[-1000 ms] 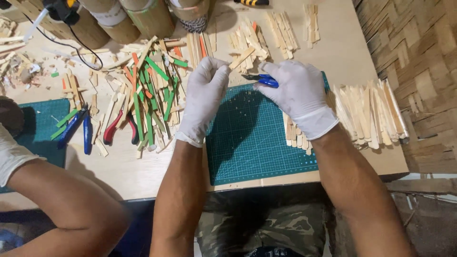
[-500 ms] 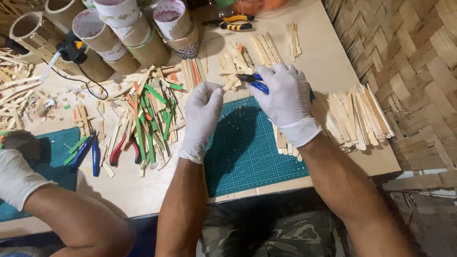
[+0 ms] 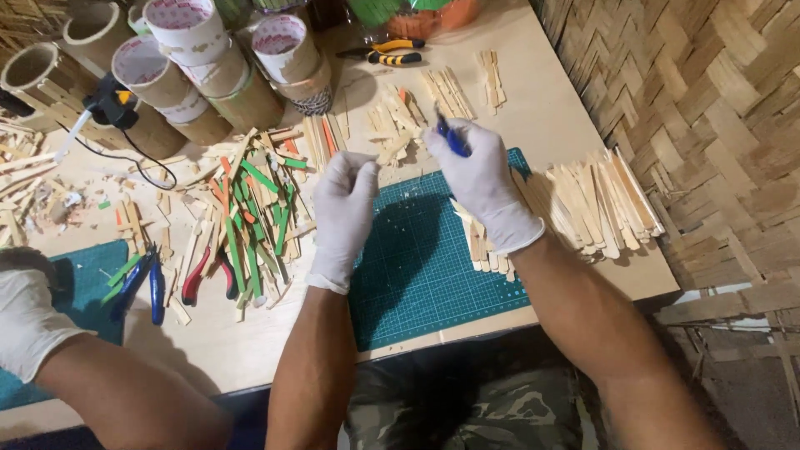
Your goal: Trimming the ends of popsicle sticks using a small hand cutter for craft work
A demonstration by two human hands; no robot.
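Both my hands wear white gloves over a green cutting mat point(image 3: 433, 258). My right hand point(image 3: 479, 179) is closed around a blue-handled cutting tool point(image 3: 451, 137) whose tip points up and away from me. My left hand point(image 3: 343, 208) pinches a thin pale wooden stick point(image 3: 393, 150) at its fingertips, just left of the tool. The two hands are close together above the mat's far edge.
A heap of plain, green and red sticks point(image 3: 250, 208) lies left of the mat, with pliers point(image 3: 204, 275) beside it. Pale sticks point(image 3: 592, 204) are stacked at the right by a woven wall. Cardboard tubes point(image 3: 192, 58) stand at the back. Another person's gloved hand point(image 3: 29, 321) rests at the left.
My right hand turned the blue tool from lying sideways to pointing up. My left hand drew back toward me and curled its fingers around a stick.
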